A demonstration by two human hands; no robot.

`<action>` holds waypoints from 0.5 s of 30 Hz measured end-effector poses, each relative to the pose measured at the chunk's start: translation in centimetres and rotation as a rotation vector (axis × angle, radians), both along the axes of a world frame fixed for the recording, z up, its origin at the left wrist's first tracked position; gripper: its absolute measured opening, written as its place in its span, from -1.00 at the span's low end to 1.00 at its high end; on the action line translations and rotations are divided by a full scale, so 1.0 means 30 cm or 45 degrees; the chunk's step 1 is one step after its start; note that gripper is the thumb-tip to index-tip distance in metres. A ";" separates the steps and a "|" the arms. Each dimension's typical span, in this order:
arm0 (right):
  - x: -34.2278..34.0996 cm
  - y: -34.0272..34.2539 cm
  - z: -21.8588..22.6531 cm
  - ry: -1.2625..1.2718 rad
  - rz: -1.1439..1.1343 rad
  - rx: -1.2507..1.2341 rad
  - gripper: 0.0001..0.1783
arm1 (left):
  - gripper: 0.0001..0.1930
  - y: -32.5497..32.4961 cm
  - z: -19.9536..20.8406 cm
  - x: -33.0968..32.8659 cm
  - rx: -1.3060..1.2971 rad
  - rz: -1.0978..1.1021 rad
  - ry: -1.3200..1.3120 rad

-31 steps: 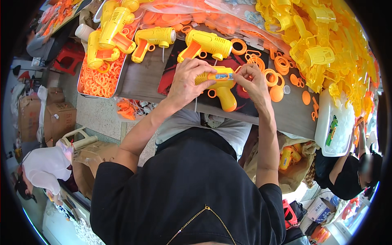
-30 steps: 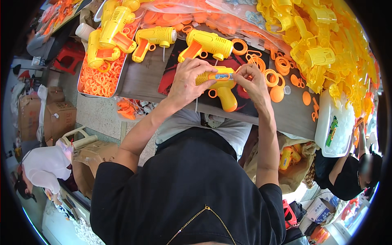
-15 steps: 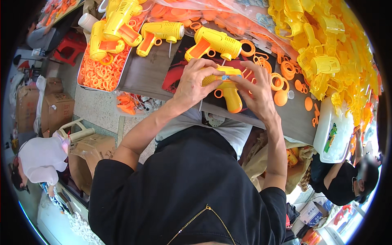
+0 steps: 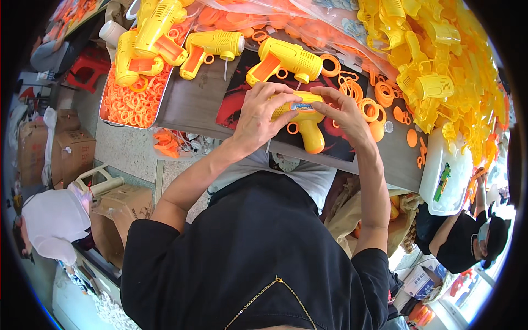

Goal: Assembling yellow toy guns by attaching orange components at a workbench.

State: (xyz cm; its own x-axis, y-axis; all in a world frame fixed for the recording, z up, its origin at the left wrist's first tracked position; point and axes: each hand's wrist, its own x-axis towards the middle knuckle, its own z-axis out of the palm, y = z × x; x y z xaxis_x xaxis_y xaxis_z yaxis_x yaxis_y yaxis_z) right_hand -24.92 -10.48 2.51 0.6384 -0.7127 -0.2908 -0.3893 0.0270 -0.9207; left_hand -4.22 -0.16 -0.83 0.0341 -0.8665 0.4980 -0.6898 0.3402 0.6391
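Note:
A yellow toy gun (image 4: 311, 132) with a blue label on its side lies between my hands above a dark red mat (image 4: 234, 104), its grip pointing toward me. My left hand (image 4: 258, 115) pinches its left end with thumb and fingers. On the other end, the thumb and fingers of my right hand (image 4: 352, 118) press around the body. An orange ring trigger (image 4: 292, 128) shows below it. Just beyond lies another yellow toy gun (image 4: 291, 59) with an orange part in its handle. A third toy gun (image 4: 212, 47) rests farther left.
A metal tray (image 4: 159, 113) of small orange rings, with yellow guns on top, stands at the left. Orange rings and discs (image 4: 385, 93) lie to the right. Yellow shell parts (image 4: 434, 66) pile up far right, above a white tub (image 4: 451, 187). Other people sit at both sides.
My right fingers have lowered and closed onto the toy gun's right end, and its blue label now shows more. My left hand keeps its grip.

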 end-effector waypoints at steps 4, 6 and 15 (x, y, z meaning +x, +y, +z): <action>-0.004 -0.032 0.014 0.050 0.058 0.114 -0.38 | -0.76 -0.005 -0.005 0.009 -0.057 -0.049 -0.061; -0.006 -0.044 0.004 0.021 0.076 0.130 -0.36 | -0.76 -0.010 -0.009 0.011 -0.063 -0.058 -0.043; 0.001 -0.058 0.032 0.153 0.142 0.206 -0.35 | -0.75 -0.011 -0.016 0.019 -0.063 -0.070 -0.030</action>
State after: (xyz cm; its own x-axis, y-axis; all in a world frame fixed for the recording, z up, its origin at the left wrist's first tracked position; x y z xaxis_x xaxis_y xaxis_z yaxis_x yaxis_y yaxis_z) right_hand -24.87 -12.23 3.46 0.6645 -0.5774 -0.4744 -0.5047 0.1214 -0.8547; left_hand -3.64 -0.49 -1.32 -0.0248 -0.8411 0.5402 -0.6839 0.4084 0.6045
